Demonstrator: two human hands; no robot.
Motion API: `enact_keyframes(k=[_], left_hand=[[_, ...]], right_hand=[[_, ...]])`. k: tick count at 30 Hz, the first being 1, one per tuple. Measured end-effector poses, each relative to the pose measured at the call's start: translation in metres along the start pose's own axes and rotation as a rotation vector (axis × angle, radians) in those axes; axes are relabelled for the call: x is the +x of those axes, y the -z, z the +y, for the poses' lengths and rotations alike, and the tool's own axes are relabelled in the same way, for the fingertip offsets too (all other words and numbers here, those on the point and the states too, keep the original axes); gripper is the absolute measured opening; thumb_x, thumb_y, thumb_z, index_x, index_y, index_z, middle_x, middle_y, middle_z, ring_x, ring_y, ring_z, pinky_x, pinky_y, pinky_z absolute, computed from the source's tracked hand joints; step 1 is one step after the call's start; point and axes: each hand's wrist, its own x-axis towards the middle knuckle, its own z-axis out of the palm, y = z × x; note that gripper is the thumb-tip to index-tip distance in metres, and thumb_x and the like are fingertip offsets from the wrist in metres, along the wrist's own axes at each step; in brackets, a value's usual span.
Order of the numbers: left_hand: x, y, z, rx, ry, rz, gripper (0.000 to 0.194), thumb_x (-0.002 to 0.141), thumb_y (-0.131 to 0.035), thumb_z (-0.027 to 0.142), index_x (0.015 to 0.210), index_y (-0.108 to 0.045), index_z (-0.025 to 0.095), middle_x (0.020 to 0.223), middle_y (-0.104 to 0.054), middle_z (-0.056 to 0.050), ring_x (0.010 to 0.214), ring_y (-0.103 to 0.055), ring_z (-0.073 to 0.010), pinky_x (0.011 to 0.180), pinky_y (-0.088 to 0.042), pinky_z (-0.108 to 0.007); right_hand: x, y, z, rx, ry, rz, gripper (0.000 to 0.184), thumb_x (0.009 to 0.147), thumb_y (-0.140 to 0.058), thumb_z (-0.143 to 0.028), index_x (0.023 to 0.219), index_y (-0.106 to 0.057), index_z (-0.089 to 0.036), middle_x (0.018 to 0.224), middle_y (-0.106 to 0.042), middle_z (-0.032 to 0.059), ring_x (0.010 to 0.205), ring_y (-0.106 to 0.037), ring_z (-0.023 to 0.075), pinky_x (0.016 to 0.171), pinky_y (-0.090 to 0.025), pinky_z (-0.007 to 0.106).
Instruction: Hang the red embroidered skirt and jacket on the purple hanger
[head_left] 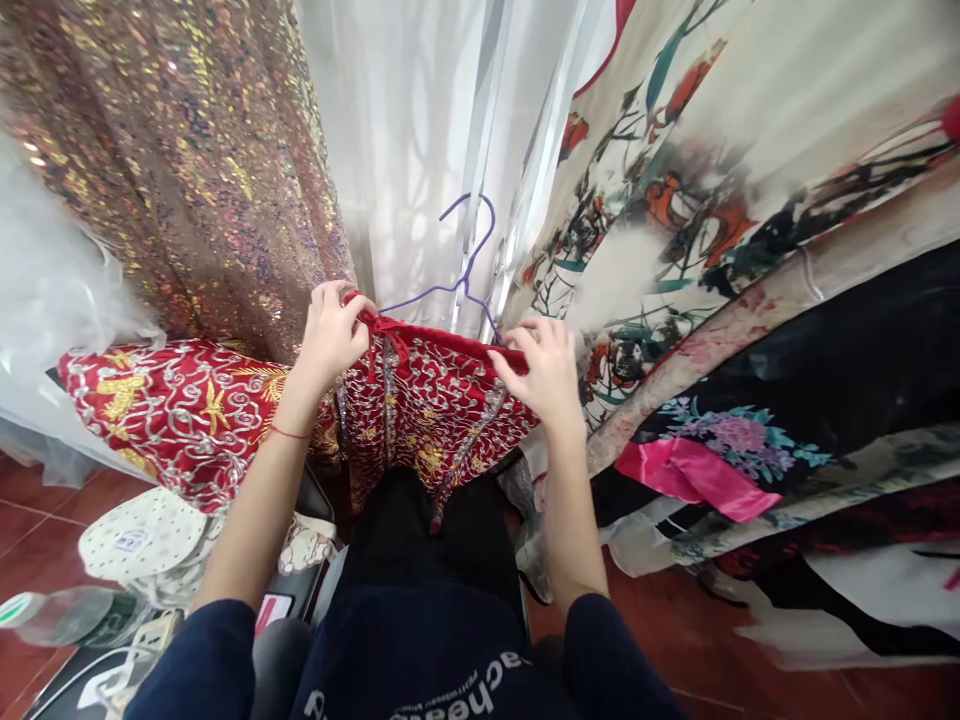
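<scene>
A red garment (442, 400) with silver and gold embroidery hangs between my hands and drapes over my lap. My left hand (335, 330) pinches its upper edge at the left, beside a red tie. At the right end of the same edge, my right hand (541, 365) grips the fabric between thumb and fingers. A thin purple hanger (466, 275) rises from behind the edge, its hook pointing up and its lower part hidden by the cloth. More red embroidered fabric (187, 405) spreads out to the left behind my left forearm.
A gold sequined cloth (172, 150), white sheer fabric (397, 130) and a bird-printed cloth (645, 200) hang ahead. Black floral garments (847, 370) fill the right side. At lower left are a plastic bottle (75, 615), a dotted white item (139, 535) and cables.
</scene>
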Motion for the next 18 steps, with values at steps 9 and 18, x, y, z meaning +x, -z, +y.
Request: enact_keyframes(k=[9, 18], left_hand=[[0.044, 0.003, -0.045, 0.136, -0.069, -0.307, 0.031, 0.081, -0.053, 0.026, 0.106, -0.072, 0.025, 0.108, -0.07, -0.008, 0.103, -0.063, -0.0269, 0.094, -0.049, -0.038], [0.034, 0.007, -0.053, -0.111, 0.017, -0.221, 0.034, 0.079, -0.053, 0.023, 0.102, -0.078, 0.025, 0.1, -0.078, -0.004, 0.091, -0.069, -0.0225, 0.089, -0.05, -0.033]], right_hand=[[-0.024, 0.015, 0.081, 0.315, -0.099, -0.343, 0.027, 0.094, -0.057, -0.047, 0.093, -0.066, -0.021, 0.087, -0.066, 0.0052, 0.08, -0.062, 0.0207, 0.077, -0.047, 0.032], [-0.035, -0.03, 0.07, 0.292, -0.259, -0.025, 0.022, 0.096, -0.049, -0.036, 0.09, -0.062, -0.02, 0.093, -0.067, 0.0091, 0.089, -0.062, 0.0205, 0.088, -0.049, 0.033]])
